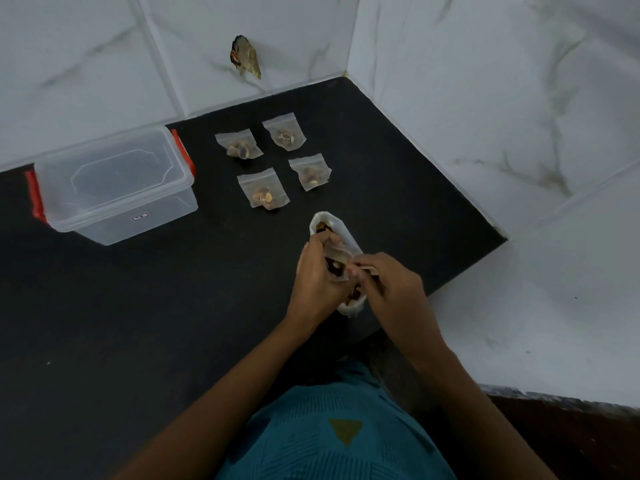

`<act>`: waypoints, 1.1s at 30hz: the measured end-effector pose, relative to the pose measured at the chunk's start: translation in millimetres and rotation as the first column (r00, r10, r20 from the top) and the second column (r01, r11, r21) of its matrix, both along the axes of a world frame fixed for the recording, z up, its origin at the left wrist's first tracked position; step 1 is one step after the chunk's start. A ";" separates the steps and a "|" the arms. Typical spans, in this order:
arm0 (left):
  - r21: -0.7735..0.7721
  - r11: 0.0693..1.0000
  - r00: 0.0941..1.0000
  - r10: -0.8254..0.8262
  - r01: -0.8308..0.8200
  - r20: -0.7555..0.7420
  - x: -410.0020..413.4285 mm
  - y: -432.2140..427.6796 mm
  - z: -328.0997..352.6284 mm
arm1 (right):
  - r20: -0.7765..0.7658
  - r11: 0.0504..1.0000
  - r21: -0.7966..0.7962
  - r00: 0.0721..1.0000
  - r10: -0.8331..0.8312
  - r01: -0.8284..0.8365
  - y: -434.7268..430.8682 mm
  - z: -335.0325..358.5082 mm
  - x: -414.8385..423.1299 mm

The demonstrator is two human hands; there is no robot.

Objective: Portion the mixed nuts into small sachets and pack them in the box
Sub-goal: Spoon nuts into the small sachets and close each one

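Note:
My left hand (317, 278) holds a small clear sachet (335, 263) with a few nuts in it, above a long white tray of mixed nuts (329, 221). My right hand (388, 282) pinches the sachet's top edge from the right. Several filled sachets lie on the black counter beyond the tray: one at the back left (239, 144), one at the back right (284, 131), one nearer left (263, 188) and one nearer right (310, 172). A clear plastic box (116, 185) with red clips stands at the left, its lid on.
The black counter (138, 306) ends at a white marble wall behind and a raised marble ledge (519, 306) on the right. A hole in the wall tile (244, 57) shows at the back. My teal shirt fills the bottom edge.

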State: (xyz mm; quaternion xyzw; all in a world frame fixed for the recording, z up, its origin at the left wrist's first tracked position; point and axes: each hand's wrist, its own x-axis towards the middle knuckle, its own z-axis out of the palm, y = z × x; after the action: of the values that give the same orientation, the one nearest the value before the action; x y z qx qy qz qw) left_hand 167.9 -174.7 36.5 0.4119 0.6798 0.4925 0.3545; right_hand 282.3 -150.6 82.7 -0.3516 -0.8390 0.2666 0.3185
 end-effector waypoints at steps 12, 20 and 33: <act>0.034 0.999 1.000 0.014 -0.014 0.004 -5.7 3.3 -2.2 | -0.123 0.993 0.116 0.992 -0.003 0.017 4.3 -6.6 15.4; 0.037 0.998 0.995 0.040 -0.044 0.094 -8.3 4.0 3.1 | -0.050 0.920 0.360 0.982 0.181 -0.152 8.0 -19.5 20.3; 0.013 0.998 0.991 0.056 -0.058 0.122 -15.1 5.8 12.1 | 0.001 0.895 0.426 0.989 0.145 -0.131 2.2 -45.4 25.2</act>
State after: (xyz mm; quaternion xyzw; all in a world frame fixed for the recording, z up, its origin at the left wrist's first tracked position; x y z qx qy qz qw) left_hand 152.7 -168.9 48.6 0.3645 0.6645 0.5320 0.3775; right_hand 307.6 -148.5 37.3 -0.2093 -0.8946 0.1048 0.3806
